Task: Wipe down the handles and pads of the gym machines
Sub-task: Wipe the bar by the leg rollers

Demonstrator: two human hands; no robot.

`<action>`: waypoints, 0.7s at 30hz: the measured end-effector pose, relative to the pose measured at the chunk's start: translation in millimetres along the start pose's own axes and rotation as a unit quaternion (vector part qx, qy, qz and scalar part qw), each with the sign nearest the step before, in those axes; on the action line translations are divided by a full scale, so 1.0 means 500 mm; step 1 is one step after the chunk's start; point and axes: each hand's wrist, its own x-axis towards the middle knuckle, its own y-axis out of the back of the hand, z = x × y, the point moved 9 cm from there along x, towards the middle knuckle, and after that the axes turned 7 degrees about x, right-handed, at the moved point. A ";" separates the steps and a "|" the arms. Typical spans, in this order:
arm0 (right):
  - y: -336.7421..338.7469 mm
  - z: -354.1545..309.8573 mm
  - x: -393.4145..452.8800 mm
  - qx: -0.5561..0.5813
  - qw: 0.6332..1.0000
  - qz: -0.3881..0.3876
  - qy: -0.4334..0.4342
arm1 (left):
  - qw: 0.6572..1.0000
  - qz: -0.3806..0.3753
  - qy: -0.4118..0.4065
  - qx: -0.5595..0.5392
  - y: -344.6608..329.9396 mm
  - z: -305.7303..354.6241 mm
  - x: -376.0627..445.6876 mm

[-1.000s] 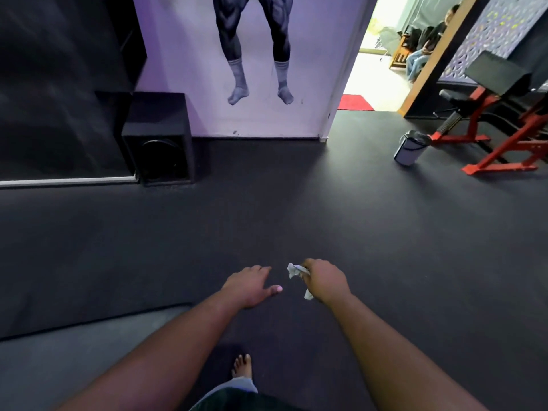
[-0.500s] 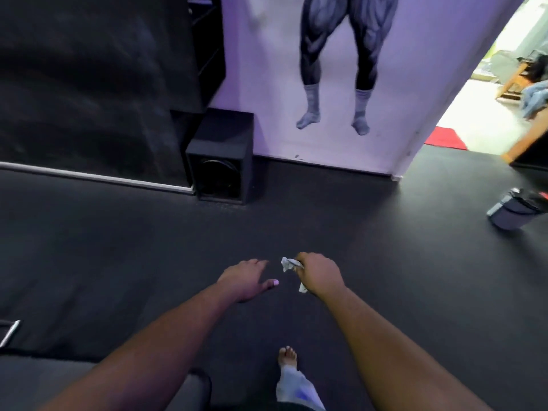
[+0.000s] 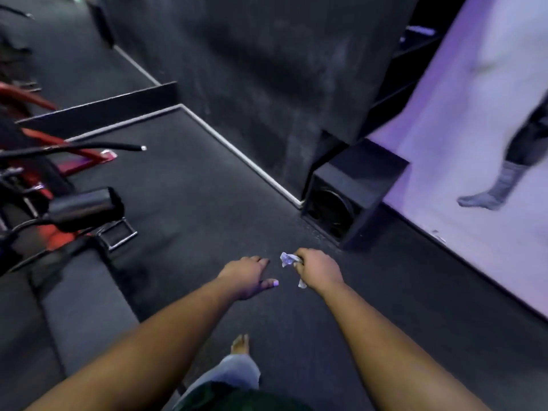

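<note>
Our right grip (image 3: 318, 269) pinched the crumpled wipe (image 3: 287, 258); left grip (image 3: 247, 275) hung spread. Wipe looked light, floppy; the roller pad (image 3: 86, 207) at nine o'clock probably squishy.

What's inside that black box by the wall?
The black box has a round opening in its front with a dark round part inside, probably a speaker. It is too dark and blurry to see anything deeper, and the box's sides hide the rest.

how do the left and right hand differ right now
The right hand has its fingers curled round a crumpled white cloth; the left hand holds nothing. The left hand's fingers lie relaxed with the thumb out; the right hand's are closed. Both are stretched forward above the dark floor, side by side.
</note>
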 end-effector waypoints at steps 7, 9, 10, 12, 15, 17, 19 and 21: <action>0.003 -0.185 0.317 -0.060 0.994 -0.030 0.082 | 0.995 0.008 0.080 -0.066 0.062 -0.258 0.169; 0.006 -0.243 0.407 -0.073 0.992 -0.046 0.088 | 0.990 0.001 0.105 -0.096 0.088 -0.351 0.208; 0.010 -0.278 0.458 -0.079 0.991 -0.053 0.093 | 0.987 0.002 0.117 -0.110 0.106 -0.405 0.228; 0.025 -0.342 0.538 -0.083 0.990 -0.052 0.104 | 0.982 0.008 0.140 -0.124 0.139 -0.497 0.256; 0.030 -0.463 0.663 -0.083 0.986 -0.053 0.136 | 0.968 0.018 0.194 -0.159 0.178 -0.652 0.287; 0.024 -0.533 0.724 -0.085 0.982 -0.064 0.157 | 0.958 0.019 0.223 -0.177 0.196 -0.732 0.297; 0.006 -0.607 0.793 -0.089 0.976 -0.079 0.180 | 0.951 0.023 0.246 -0.186 0.215 -0.811 0.311; -0.018 -0.682 0.863 -0.098 0.969 -0.094 0.204 | 0.940 0.030 0.271 -0.203 0.227 -0.893 0.324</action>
